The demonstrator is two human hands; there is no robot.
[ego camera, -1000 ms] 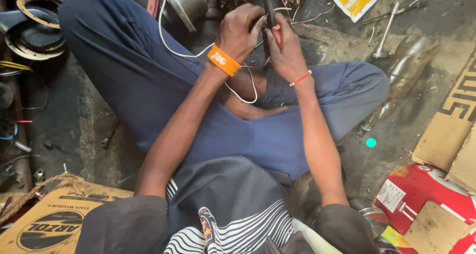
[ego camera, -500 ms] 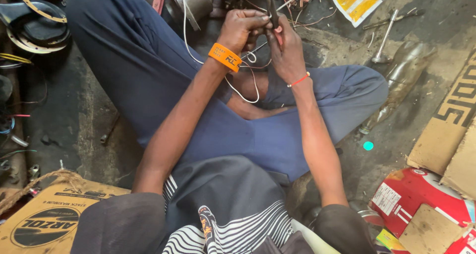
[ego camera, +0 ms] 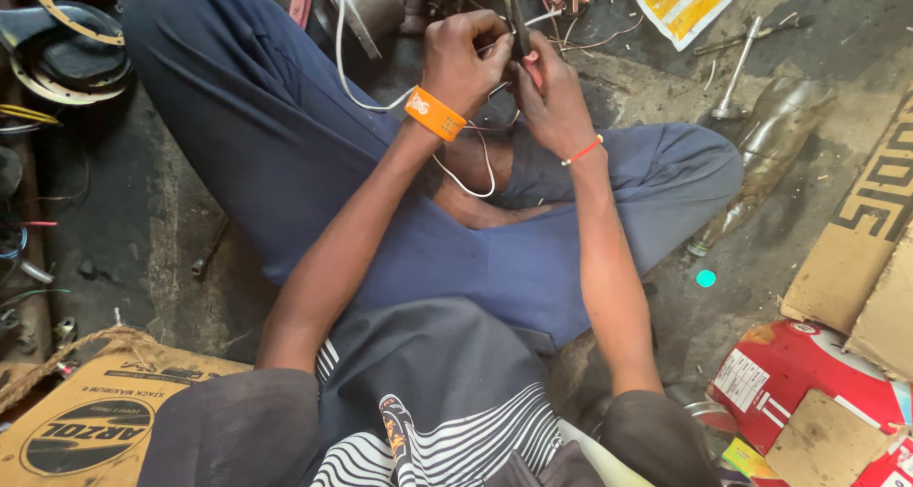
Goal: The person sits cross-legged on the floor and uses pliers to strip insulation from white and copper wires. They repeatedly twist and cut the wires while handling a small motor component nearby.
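We sit cross-legged on the concrete floor, both hands raised over the lap. Left hand, orange wristband, fingers pressed together on a thin white wire that loops down over the knee. Right hand pinches dark-handled pliers upright beside the left fingertips. Judged step: working the wire end with the plier tips; a steady, closely aligned pinch seems needed. Wire slack, smooth-coated. Floor dusty, stained. A metal rod tool, a yellow packet and a cardboard box lie nearby.
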